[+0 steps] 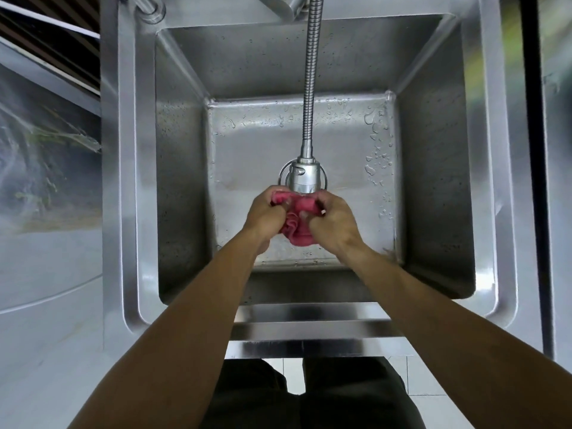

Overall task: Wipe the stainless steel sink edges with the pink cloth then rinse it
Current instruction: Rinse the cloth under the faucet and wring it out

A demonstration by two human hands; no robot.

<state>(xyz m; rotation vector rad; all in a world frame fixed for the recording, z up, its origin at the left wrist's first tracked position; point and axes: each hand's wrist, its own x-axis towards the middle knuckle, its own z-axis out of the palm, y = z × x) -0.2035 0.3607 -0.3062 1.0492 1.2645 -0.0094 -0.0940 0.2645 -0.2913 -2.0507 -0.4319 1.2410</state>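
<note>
Pink cloth (297, 221) sits bunched just below the spray head (302, 178) of the flexible faucet hose (312, 72), over the middle of the stainless steel sink (433, 156). Left hand (264, 216) and right hand (334, 224) both clench the cloth, one on each side of it. Droplets dot the sink floor beyond the spray head.

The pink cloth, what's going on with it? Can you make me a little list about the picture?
cloth: pink cloth, bunched up
held by: left hand and right hand, fingers closed on it
where: over the sink basin, just under the spray head
hose: flexible metal hose runs down to the spray head
water: droplets on the basin floor; a running stream cannot be made out
</note>
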